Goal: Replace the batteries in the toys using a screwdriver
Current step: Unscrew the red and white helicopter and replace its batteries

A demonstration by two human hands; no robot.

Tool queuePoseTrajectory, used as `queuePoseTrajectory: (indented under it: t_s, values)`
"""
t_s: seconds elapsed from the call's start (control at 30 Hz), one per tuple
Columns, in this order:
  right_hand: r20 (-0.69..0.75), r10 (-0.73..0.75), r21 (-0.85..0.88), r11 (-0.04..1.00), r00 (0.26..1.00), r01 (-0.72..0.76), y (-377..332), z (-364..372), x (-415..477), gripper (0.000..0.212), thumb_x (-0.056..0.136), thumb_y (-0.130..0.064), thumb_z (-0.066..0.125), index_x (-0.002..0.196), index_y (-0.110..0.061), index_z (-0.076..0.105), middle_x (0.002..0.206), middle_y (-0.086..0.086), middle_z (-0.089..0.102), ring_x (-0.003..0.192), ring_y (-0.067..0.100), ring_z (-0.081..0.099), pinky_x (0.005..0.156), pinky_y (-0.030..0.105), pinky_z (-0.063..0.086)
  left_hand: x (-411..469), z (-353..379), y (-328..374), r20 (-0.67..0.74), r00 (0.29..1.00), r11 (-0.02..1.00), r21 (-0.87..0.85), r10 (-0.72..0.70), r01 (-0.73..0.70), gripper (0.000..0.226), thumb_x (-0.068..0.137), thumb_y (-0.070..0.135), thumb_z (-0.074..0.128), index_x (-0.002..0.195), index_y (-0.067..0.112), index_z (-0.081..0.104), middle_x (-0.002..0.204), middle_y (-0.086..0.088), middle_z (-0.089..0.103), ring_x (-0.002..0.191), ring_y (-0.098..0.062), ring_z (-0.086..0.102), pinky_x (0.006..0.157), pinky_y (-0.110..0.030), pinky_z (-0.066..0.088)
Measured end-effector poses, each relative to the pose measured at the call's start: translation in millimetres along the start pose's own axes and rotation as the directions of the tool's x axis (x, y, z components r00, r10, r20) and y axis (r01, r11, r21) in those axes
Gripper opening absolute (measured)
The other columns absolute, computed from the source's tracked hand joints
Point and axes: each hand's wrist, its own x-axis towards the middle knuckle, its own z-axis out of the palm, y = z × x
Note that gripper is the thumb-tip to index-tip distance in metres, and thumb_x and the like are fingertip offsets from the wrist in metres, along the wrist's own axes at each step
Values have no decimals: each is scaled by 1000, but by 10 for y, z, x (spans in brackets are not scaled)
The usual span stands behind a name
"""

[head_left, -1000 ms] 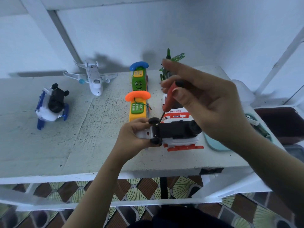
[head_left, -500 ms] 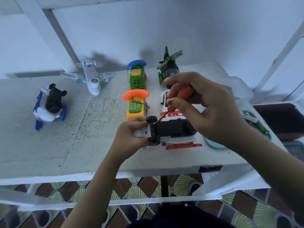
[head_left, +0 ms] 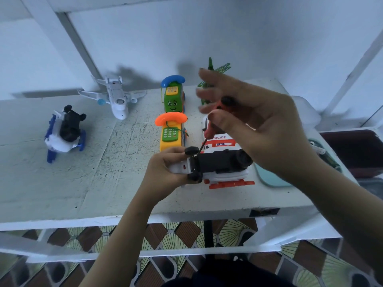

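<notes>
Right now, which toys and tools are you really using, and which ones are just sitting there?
Using:
red screwdriver in the right hand
upturned white toy vehicle in the left hand

Sitting there:
white toy airplane
two toy phones
police car
green helicopter
blue-and-white toy

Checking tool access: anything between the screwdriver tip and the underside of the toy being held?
Nothing visible. The screwdriver in the right hand runs unobstructed to the upturned toy car, its tip beside the wheel; the left hand grips the other end.

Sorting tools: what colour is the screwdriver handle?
Red-orange screwdriver handle, seen in the head view.
</notes>
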Motion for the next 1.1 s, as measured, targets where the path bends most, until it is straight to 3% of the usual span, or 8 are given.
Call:
queuePoseTrajectory:
  t_s: [0.2, 0.3, 0.43, 0.67, 0.77, 0.87, 0.97, 1.1]
  values:
    - [-128, -164, -420, 902, 978, 97, 79, 27, 23, 33, 94, -27, 54, 118, -7, 65, 94, 5, 69, 83, 9, 62, 74, 13, 51, -20, 16, -6, -5, 1000, 1000, 12, 14, -14, 52, 55, 2, 89, 93, 33, 73, 100, 25, 69, 97, 0, 63, 81, -15, 50]
    - [-65, -77, -241, 969, 995, 59, 59, 6, 32, 37, 95, -8, 45, 131, -4, 55, 126, 6, 60, 106, 9, 63, 86, 18, 52, -32, 12, -19, -20, 1000, 1000, 16, 10, -9, 54, 55, 2, 90, 93, 36, 72, 100, 27, 69, 98, 1, 63, 82, -14, 49]
    - [-4, -22, 6, 1000, 1000, 22, 29, -2, 49, 39, 92, -1, 55, 130, -9, 52, 102, 13, 69, 80, 28, 69, 74, 41, 58, -43, 12, -20, -28, 1000, 1000, 15, 2, -2, 53, 54, 5, 90, 94, 36, 72, 102, 27, 69, 99, -2, 64, 85, -22, 52]
    - [-86, -185, -417, 899, 979, 133, 94, 9, 65, 31, 94, -25, 52, 118, -11, 66, 92, 3, 65, 81, 0, 54, 77, 8, 40, -35, 11, -24, -30, 999, 1000, 5, -12, 13, 55, 54, 2, 89, 92, 37, 72, 101, 28, 68, 100, -1, 63, 86, -24, 52]
    - [19, -100, -250, 963, 995, 102, 101, -13, 82, 39, 96, -13, 43, 134, -8, 52, 116, 1, 64, 106, 7, 61, 94, 25, 50, -32, 8, -27, -30, 999, 1000, -2, -14, 14, 53, 55, 5, 89, 93, 37, 72, 101, 26, 69, 102, -5, 63, 86, -27, 52]
    - [91, -16, 140, 990, 996, 3, 47, -5, 82, 40, 94, 2, 49, 134, -1, 45, 104, 13, 69, 95, 35, 65, 82, 46, 56, -24, 8, -28, -32, 999, 1000, -5, -20, 20, 53, 54, 5, 89, 92, 37, 72, 101, 27, 69, 101, -3, 63, 86, -24, 52]
    - [56, 93, 355, 929, 994, -107, 39, -3, 95, 39, 86, 6, 57, 125, -1, 54, 93, 7, 70, 80, 41, 63, 77, 38, 59, -21, 4, -21, -23, 1000, 1000, -9, -21, 20, 53, 54, 3, 89, 91, 37, 72, 101, 28, 69, 99, 0, 63, 84, -22, 53]
    - [-67, 107, 135, 986, 992, -97, 75, 13, 121, 27, 81, -13, 72, 107, -16, 71, 72, -5, 62, 81, 38, 61, 77, 45, 52, -23, -2, -28, -11, 1000, 1000, 0, -10, 10, 51, 55, 4, 89, 94, 33, 73, 106, 19, 69, 99, -3, 64, 82, -24, 54]
